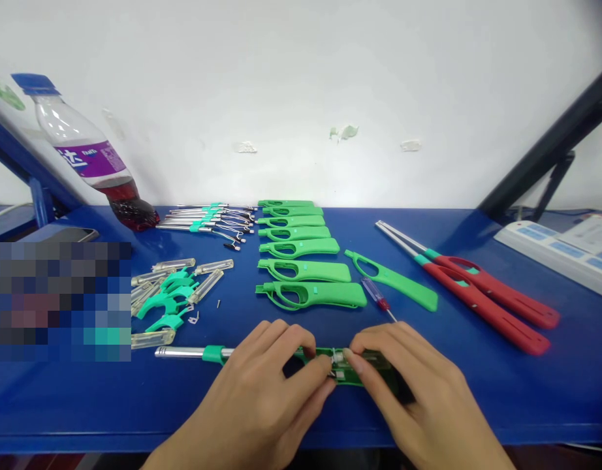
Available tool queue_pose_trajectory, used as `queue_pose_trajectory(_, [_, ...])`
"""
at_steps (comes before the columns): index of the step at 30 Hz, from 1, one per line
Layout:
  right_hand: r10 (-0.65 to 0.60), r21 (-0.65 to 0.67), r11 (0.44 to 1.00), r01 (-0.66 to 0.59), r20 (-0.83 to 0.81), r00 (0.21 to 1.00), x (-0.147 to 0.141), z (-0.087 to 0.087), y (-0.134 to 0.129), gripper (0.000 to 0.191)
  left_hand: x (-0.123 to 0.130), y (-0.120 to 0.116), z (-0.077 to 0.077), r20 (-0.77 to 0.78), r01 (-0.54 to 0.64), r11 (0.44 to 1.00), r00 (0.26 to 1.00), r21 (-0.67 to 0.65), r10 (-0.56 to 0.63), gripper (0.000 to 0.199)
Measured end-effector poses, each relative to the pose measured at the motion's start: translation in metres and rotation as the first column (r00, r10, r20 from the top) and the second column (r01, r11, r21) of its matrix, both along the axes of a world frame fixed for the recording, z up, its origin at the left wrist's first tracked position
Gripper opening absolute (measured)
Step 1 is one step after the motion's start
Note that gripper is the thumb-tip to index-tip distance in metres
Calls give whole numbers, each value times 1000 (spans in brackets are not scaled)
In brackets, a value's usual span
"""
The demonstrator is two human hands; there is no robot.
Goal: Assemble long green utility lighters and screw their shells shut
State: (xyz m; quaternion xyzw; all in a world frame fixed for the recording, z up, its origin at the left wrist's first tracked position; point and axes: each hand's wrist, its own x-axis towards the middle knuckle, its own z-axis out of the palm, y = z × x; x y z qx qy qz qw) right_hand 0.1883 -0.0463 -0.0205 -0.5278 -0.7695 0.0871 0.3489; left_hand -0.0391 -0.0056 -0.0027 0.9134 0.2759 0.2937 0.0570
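Observation:
My left hand (269, 378) and my right hand (421, 375) bend over an open green lighter shell (350, 380) near the table's front edge. From under my left hand a silver lighter tube (181, 352) with a teal collar (213, 354) sticks out leftward. Left thumb and fingers are closed on the shell's middle, by small white and black parts. My right fingers curl over its far edge, the thumb pressing near a clear fuel tank (374, 360) inside. Both hands hide much of the shell and its inner parts.
Several green shell halves (311, 295) lie in a column behind, with tube assemblies (207, 219) beside them. Clear tanks and teal triggers (171, 303) sit left. A screwdriver (377, 295) and red lighters (487, 300) lie right. A bottle (85, 143) and power strip (560, 258) flank the table.

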Motion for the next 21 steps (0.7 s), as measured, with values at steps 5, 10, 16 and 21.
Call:
queue_pose_trajectory(5, [-93,163,982,99,-45,995,4,8,-7,10,1,1,0,2,-15,1000,1000,15,15,16])
queue_pose_trajectory(10, [-448,216,871,442,-24,894,56,18,8,28,1,0,0,13,-11,1000,1000,17,10,16])
queue_pose_trajectory(16, [-351,139,936,324,295,889,113,-7,40,53,1,0,-2,47,-3,1000,999,29,1,18])
queue_pose_trajectory(21, [-385,159,923,352,322,865,111,-21,39,48,-1,-1,1,10,-29,999,1000,23,29,19])
